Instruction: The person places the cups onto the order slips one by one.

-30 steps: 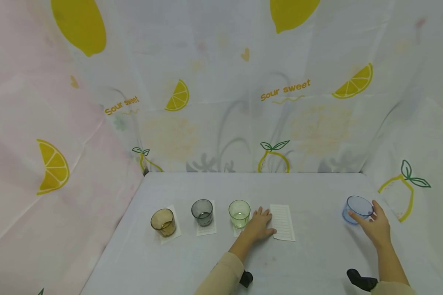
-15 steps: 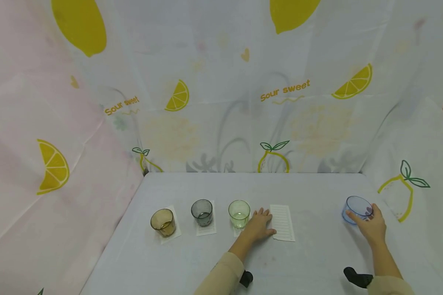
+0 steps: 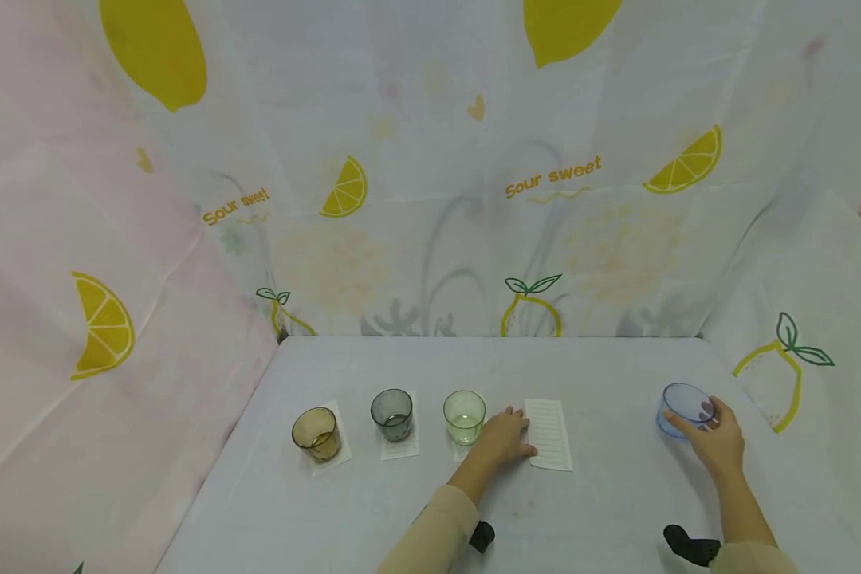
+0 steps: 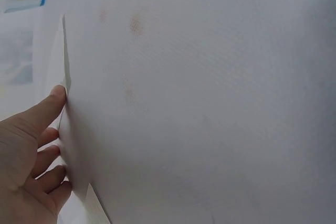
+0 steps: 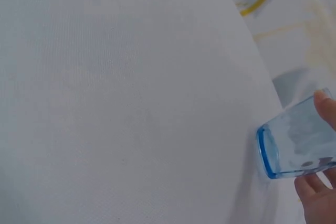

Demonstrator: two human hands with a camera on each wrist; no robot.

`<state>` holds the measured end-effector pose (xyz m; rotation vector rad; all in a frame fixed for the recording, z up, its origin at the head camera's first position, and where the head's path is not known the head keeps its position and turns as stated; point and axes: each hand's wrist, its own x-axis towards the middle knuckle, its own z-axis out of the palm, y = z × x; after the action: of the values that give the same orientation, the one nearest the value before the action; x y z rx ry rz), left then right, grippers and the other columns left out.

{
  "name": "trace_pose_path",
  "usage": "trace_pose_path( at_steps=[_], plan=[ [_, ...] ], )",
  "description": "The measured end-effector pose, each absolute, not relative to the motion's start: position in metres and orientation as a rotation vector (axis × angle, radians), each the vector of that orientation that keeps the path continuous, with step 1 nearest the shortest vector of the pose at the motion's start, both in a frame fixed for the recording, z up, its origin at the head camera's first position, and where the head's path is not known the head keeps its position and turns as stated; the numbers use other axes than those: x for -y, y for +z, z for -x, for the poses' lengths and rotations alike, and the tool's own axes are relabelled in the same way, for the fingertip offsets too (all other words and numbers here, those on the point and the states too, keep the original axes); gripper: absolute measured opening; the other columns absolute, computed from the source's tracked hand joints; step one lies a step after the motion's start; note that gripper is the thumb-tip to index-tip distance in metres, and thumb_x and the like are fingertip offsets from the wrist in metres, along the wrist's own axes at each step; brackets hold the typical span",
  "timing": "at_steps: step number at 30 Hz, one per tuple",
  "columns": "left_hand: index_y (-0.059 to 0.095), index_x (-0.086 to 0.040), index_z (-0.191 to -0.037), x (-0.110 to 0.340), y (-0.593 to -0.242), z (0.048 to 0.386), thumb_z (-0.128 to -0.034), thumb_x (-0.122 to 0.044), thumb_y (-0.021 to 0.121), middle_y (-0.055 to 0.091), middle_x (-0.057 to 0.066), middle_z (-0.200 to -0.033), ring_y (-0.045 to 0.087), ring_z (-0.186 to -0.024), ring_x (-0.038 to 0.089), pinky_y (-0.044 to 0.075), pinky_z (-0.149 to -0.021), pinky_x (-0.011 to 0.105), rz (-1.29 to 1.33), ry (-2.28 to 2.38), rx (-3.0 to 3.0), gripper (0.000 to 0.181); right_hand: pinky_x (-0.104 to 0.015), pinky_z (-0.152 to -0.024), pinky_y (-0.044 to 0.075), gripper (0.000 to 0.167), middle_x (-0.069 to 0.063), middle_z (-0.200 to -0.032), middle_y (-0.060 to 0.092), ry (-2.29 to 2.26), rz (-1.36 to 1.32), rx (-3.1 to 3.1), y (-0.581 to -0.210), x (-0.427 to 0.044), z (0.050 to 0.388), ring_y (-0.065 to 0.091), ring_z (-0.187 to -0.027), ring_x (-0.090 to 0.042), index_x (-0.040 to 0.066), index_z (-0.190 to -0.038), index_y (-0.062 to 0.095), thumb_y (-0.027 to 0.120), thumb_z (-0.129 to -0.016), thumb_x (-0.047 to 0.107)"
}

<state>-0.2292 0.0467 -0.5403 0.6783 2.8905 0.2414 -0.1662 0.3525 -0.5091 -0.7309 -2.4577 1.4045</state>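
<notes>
My right hand [image 3: 717, 442] holds a clear blue glass [image 3: 674, 418] at the right of the table, thumb on the near side and fingers round the far side. In the right wrist view the blue glass [image 5: 296, 142] appears upright to the table, a shadow beside its base; whether it touches the cloth I cannot tell. My left hand [image 3: 501, 438] rests at the left edge of a lined paper slip [image 3: 551, 434], thumb and fingertips touching that edge. In the left wrist view the thumb of the left hand [image 4: 31, 150] meets the paper edge [image 4: 65, 51].
Left of my left hand stand a green glass [image 3: 465, 418], a grey glass [image 3: 392, 414] and an amber glass [image 3: 317, 434], each on its own paper slip. A white cloth [image 3: 603, 510] covers the table. Lemon-print curtains [image 3: 416, 119] enclose its back and sides.
The right hand has moved slightly left with the blue glass in it. My left hand has stayed by the lined slip, almost still.
</notes>
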Motion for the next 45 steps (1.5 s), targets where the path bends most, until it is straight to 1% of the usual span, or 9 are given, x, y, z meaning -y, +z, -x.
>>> trace_pose_path(
  at_steps=[3, 6, 9, 15, 16, 18, 26, 39, 45],
  plan=[
    [0.062, -0.019, -0.125, -0.047, -0.540, 0.230, -0.0763, -0.049, 0.071, 0.052, -0.002, -0.138, 0.044, -0.131, 0.019, 0.040, -0.104, 0.031, -0.685, 0.205, -2.895, 0.058, -0.051, -0.106, 0.033, 0.090, -0.030, -0.147, 0.027, 1.431, 0.686, 2.455, -0.508, -0.350, 0.166, 0.031, -0.130, -0.050, -0.005, -0.148, 0.013, 0.068, -0.085, 0.031],
    [0.062, -0.020, -0.124, -0.047, -0.539, 0.230, -0.0762, -0.050, 0.071, 0.053, -0.002, -0.136, 0.046, -0.129, 0.019, 0.041, -0.102, 0.030, -0.703, 0.169, -2.904, 0.057, -0.024, -0.103, 0.039, 0.092, -0.028, -0.146, 0.030, 1.425, 0.586, 2.440, -0.522, -0.357, 0.172, 0.035, -0.128, -0.048, -0.002, -0.148, 0.016, 0.071, -0.083, 0.033],
    [0.063, -0.021, -0.123, -0.048, -0.536, 0.230, -0.0752, -0.051, 0.071, 0.055, -0.002, -0.135, 0.049, -0.126, 0.019, 0.043, -0.100, 0.028, -0.709, 0.132, -2.915, 0.057, -0.003, -0.088, 0.038, 0.092, -0.026, -0.146, 0.033, 1.396, 0.467, 2.445, -0.535, -0.363, 0.177, 0.041, -0.127, -0.042, 0.001, -0.149, 0.018, 0.072, -0.082, 0.035],
    [0.067, -0.021, -0.117, -0.050, -0.531, 0.229, -0.0719, -0.051, 0.074, 0.060, -0.003, -0.128, 0.058, -0.114, 0.017, 0.047, -0.093, 0.025, -0.687, 0.084, -2.930, 0.055, -0.005, -0.091, 0.038, 0.085, -0.027, -0.143, 0.037, 1.416, 0.319, 2.472, -0.507, -0.337, 0.162, 0.042, -0.126, -0.040, -0.002, -0.147, 0.021, 0.072, -0.084, 0.024],
    [0.067, -0.021, -0.116, -0.051, -0.530, 0.229, -0.0716, -0.051, 0.075, 0.061, -0.003, -0.126, 0.060, -0.110, 0.017, 0.048, -0.091, 0.025, -0.687, 0.076, -2.932, 0.054, -0.005, -0.091, 0.038, 0.085, -0.030, -0.142, 0.035, 1.450, 0.299, 2.471, -0.500, -0.332, 0.159, 0.038, -0.126, -0.048, -0.004, -0.147, 0.020, 0.071, -0.084, 0.022],
    [0.069, -0.021, -0.112, -0.052, -0.530, 0.230, -0.0708, -0.050, 0.076, 0.063, -0.003, -0.120, 0.062, -0.103, 0.016, 0.050, -0.086, 0.024, -0.688, 0.071, -2.938, 0.051, 0.003, -0.081, 0.034, 0.084, -0.031, -0.141, 0.036, 1.447, 0.255, 2.480, -0.496, -0.327, 0.157, 0.038, -0.125, -0.049, -0.005, -0.146, 0.021, 0.072, -0.083, 0.020],
    [0.071, -0.020, -0.100, -0.053, -0.529, 0.231, -0.0696, -0.050, 0.077, 0.066, -0.005, -0.101, 0.062, -0.088, 0.011, 0.050, -0.077, 0.022, -0.687, 0.044, -2.933, 0.043, 0.002, -0.081, 0.035, 0.083, -0.035, -0.138, 0.038, 1.488, 0.162, 2.503, -0.486, -0.310, 0.152, 0.039, -0.123, -0.051, -0.010, -0.144, 0.021, 0.072, -0.082, 0.013],
    [0.070, -0.021, -0.110, -0.050, -0.527, 0.228, -0.0717, -0.051, 0.075, 0.063, -0.004, -0.123, 0.061, -0.109, 0.016, 0.050, -0.087, 0.025, -0.725, 0.015, -2.961, 0.049, -0.001, -0.087, 0.034, 0.081, -0.032, -0.137, 0.040, 1.534, 0.037, 2.492, -0.500, -0.277, 0.159, 0.041, -0.122, -0.051, -0.011, -0.141, 0.026, 0.074, -0.080, 0.012],
    [0.066, -0.022, -0.120, -0.050, -0.530, 0.226, -0.0754, -0.052, 0.072, 0.059, -0.003, -0.129, 0.056, -0.117, 0.016, 0.049, -0.090, 0.026, -0.730, 0.018, -2.947, 0.054, -0.028, -0.098, 0.038, 0.080, -0.032, -0.137, 0.041, 1.548, 0.019, 2.481, -0.504, -0.264, 0.164, 0.043, -0.122, -0.048, -0.011, -0.140, 0.028, 0.076, -0.079, 0.010]
  ],
)
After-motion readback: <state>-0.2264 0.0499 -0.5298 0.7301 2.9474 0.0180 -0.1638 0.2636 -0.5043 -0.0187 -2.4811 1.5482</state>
